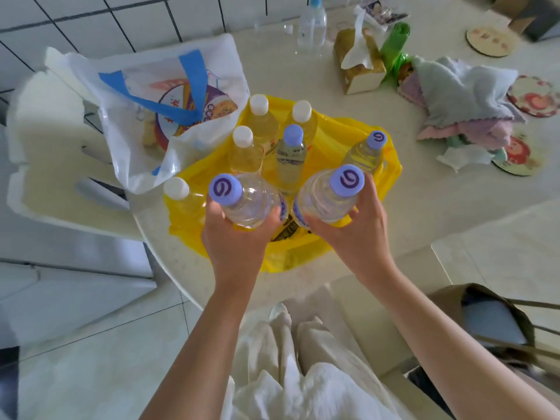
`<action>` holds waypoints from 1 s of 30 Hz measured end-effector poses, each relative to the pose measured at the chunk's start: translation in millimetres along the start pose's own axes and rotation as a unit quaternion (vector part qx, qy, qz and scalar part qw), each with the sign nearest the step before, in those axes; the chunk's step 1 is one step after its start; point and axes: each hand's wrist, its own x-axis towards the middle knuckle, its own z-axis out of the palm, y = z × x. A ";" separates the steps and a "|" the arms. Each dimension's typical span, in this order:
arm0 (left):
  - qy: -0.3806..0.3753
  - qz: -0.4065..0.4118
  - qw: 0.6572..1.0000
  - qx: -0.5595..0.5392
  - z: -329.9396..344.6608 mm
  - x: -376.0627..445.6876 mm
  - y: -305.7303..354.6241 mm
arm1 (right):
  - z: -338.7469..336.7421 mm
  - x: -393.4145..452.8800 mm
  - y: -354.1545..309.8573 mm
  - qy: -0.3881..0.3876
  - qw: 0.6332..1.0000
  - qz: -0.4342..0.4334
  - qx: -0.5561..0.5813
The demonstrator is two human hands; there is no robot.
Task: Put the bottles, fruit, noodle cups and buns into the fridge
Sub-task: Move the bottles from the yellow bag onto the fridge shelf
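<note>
on the left, a white bag (169, 95) with blue handles lies on the table (424, 183), a noodle cup (194, 113) showing inside it. just beside it a yellow bag (391, 168) holds upright bottles, four with white caps and two with purple caps. the left hand (239, 234) grips one purple-capped bottle (245, 201) above the yellow bag; the right hand (354, 231) grips another bottle (330, 195). folded cloths (463, 98) lie far right.
</note>
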 end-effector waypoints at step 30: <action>0.240 -0.129 0.961 0.052 -163.0 -376.4 8.7 | -90.3 -268.0 -54.9 -0.425 0.904 0.016 0.044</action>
